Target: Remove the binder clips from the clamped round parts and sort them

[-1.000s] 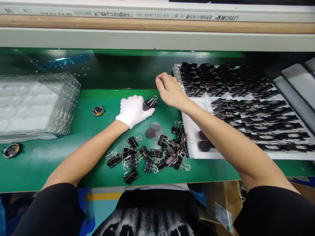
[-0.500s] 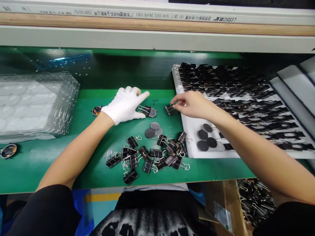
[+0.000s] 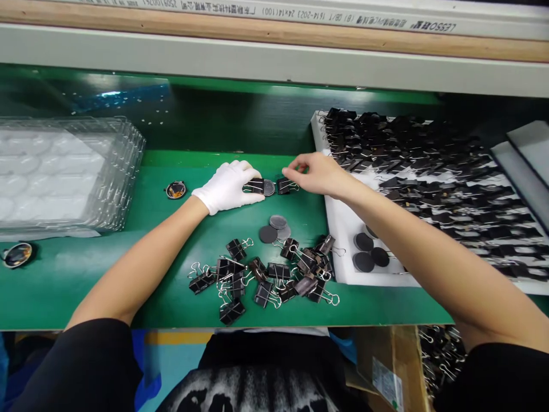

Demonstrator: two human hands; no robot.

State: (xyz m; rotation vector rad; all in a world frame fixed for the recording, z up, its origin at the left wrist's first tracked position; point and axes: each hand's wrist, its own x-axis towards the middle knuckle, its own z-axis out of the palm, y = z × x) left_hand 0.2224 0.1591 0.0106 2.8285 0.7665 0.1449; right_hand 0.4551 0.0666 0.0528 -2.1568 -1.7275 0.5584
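Note:
My left hand, in a white glove, curls round a black binder clip lying on the green bench, with a grey round disc at its right end. Just right of that disc is a second binder clip, its wire handles pointing right. The bare fingers of my right hand are bent in a pinch at its upper edge; their exact contact is partly hidden. Nearer to me lie several loose discs and a heap of binder clips.
Clear plastic trays are stacked at left. Two small round parts with orange-brown centres lie near them. At right, a white foam board carries rows of clips and several dark discs. A cardboard box of clips stands below the bench edge.
My right hand has brought the second clip left, close to the disc. My left hand has closed in from spread fingers onto the first clip. The view has shifted slightly.

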